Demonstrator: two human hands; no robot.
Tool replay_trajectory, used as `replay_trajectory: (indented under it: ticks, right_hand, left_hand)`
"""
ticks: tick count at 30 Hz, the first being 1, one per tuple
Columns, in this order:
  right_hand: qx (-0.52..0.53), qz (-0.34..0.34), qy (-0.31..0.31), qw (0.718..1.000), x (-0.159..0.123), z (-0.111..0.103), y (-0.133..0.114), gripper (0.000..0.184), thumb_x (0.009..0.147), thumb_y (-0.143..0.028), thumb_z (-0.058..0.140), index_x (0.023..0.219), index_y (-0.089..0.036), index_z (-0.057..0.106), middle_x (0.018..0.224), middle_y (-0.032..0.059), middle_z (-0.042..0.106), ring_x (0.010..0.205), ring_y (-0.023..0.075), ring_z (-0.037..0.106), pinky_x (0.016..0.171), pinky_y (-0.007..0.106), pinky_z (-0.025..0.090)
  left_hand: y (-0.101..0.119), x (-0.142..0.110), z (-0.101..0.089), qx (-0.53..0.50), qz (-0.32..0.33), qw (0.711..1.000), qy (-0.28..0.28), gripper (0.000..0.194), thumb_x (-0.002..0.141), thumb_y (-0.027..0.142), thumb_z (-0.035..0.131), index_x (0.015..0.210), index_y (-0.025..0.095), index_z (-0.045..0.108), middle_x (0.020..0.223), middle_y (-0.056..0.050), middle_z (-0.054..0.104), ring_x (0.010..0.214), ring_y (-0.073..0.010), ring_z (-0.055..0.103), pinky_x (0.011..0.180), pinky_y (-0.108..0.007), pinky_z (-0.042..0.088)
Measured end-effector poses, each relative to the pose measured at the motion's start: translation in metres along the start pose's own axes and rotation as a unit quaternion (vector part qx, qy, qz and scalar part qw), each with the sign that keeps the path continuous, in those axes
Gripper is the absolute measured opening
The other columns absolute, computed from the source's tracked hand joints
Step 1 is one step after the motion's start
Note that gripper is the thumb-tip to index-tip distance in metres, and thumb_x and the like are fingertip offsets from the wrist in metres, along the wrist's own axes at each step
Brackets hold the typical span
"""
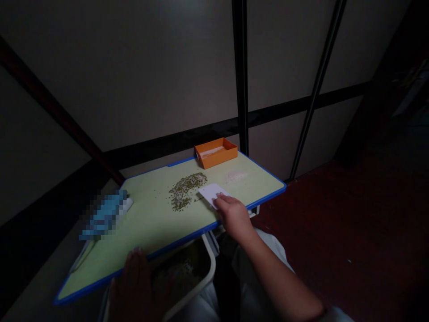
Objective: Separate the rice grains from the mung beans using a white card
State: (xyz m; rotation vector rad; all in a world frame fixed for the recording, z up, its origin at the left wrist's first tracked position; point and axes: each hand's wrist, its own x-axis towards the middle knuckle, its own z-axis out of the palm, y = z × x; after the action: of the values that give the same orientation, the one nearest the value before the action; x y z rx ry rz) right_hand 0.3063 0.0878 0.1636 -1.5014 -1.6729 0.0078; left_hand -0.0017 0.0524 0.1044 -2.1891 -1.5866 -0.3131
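Note:
My right hand (233,214) pinches a flat white card (211,192) and holds it low over the yellow-green tabletop (144,223). Just left of the card lies a spread pile of small green beans mixed with pale grains (187,188). Behind the card is a thin patch of whitish grains (236,175). My left hand (134,277), dark in shadow, rests at the table's near blue edge with its fingers stretched out and nothing visible in them. An orange open box (217,158) stands at the far edge, with some pale material inside.
A pixelated blue item (105,214) lies at the table's left end, beside a white object (125,208). Below the near edge is a pale-rimmed bin or drawer (212,261) with dim contents. Panelled walls (167,80) stand behind; a dark red floor (335,232) is at right.

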Motion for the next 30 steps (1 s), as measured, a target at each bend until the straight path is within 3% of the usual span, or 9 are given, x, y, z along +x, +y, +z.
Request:
replay_trajectory:
  ticks: [3,7,12,15,18,20,24,30]
  right_hand:
    - [0.039,0.017,0.047,0.998,0.005,0.004,0.017,0.033,0.078,-0.003,0.06,0.103,-0.017,0.075,0.12,0.0173,0.074,0.113,0.0276,0.071,0.104,0.046,0.051]
    - [0.104,0.045,0.126,0.986,0.014,0.003,0.026,0.031,0.084,-0.011,0.052,0.106,-0.016,0.074,0.118,0.0166,0.075,0.111,0.0272,0.071,0.105,0.047,0.05]
    - [0.206,0.08,0.22,0.95,0.016,-0.013,0.013,0.027,0.09,-0.03,0.049,0.1,-0.017,0.071,0.107,0.0138,0.076,0.103,0.0243,0.07,0.095,0.039,0.052]
    - [0.275,0.122,0.251,0.92,0.009,-0.018,-0.002,0.03,0.091,-0.044,0.049,0.088,-0.019,0.064,0.087,0.0072,0.072,0.085,0.0206,0.067,0.079,0.033,0.053]
    - [0.352,0.184,0.233,0.888,-0.007,-0.01,-0.017,0.04,0.089,-0.059,0.045,0.075,-0.022,0.051,0.064,-0.0018,0.058,0.06,0.0149,0.055,0.056,0.025,0.045]
    - [0.4,0.223,0.194,0.868,-0.022,0.0,-0.025,0.043,0.087,-0.064,0.046,0.072,-0.023,0.048,0.056,-0.0051,0.051,0.05,0.0126,0.047,0.048,0.023,0.04]
    - [0.454,0.282,0.129,0.835,-0.056,0.019,-0.036,0.051,0.07,-0.072,0.061,0.067,-0.021,0.053,0.056,-0.0021,0.057,0.054,0.0139,0.05,0.054,0.026,0.043]
    - [0.474,0.348,0.054,0.807,-0.081,0.034,-0.041,0.052,0.061,-0.068,0.073,0.069,-0.017,0.064,0.06,0.0021,0.063,0.062,0.018,0.055,0.059,0.028,0.042]
  left_hand:
    - [0.006,0.001,-0.006,0.013,-0.011,1.0,0.023,0.078,0.093,0.047,0.024,0.146,-0.011,0.027,0.15,-0.037,0.039,0.142,-0.0463,0.038,0.106,-0.067,0.034]
    - [0.01,0.005,-0.011,0.013,-0.013,1.0,0.022,0.08,0.093,0.05,0.024,0.142,-0.011,0.036,0.147,-0.037,0.043,0.138,-0.0455,0.044,0.101,-0.064,0.04]
    - [0.016,0.009,-0.012,-0.01,-0.023,0.999,0.039,0.087,0.089,0.053,0.027,0.138,-0.016,0.04,0.148,-0.038,0.04,0.139,-0.0473,0.042,0.1,-0.062,0.041]
    - [0.021,0.01,-0.015,-0.023,-0.032,0.999,0.038,0.085,0.089,0.051,0.026,0.139,-0.016,0.039,0.15,-0.038,0.039,0.14,-0.0459,0.04,0.103,-0.063,0.038]
    - [0.024,0.01,-0.019,-0.031,-0.042,0.998,0.024,0.083,0.089,0.049,0.027,0.14,-0.015,0.039,0.151,-0.037,0.037,0.142,-0.0453,0.037,0.107,-0.066,0.033]
    - [0.026,0.01,-0.022,-0.034,-0.052,0.998,0.009,0.084,0.086,0.049,0.03,0.141,-0.014,0.039,0.153,-0.036,0.035,0.144,-0.045,0.034,0.108,-0.068,0.03]
    - [0.027,0.01,-0.026,-0.034,-0.067,0.997,-0.027,0.085,0.083,0.049,0.034,0.144,-0.011,0.037,0.157,-0.03,0.03,0.147,-0.0423,0.03,0.111,-0.069,0.026]
    - [0.031,0.012,-0.037,-0.034,-0.083,0.993,-0.077,0.082,0.087,0.045,0.051,0.149,-0.004,0.031,0.16,-0.027,0.027,0.15,-0.0389,0.025,0.115,-0.067,0.022]
